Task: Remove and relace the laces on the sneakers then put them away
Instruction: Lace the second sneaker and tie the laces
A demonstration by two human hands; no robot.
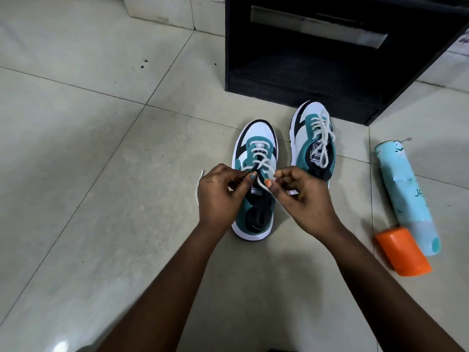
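Two white, teal and black sneakers stand on the tiled floor, toes pointing away from me. Over the near left sneaker both my hands work its white lace, which is threaded through the lower eyelets. My left hand pinches one lace strand at the tongue, and a loose end trails out on the floor to its left. My right hand pinches the other strand just right of the tongue. The right sneaker stands a little farther off, fully laced with its ends loose.
A black cabinet with an open lower shelf stands just beyond the sneakers. A light blue spray can with an orange cap lies on the floor at the right. Bare tiles spread to the left.
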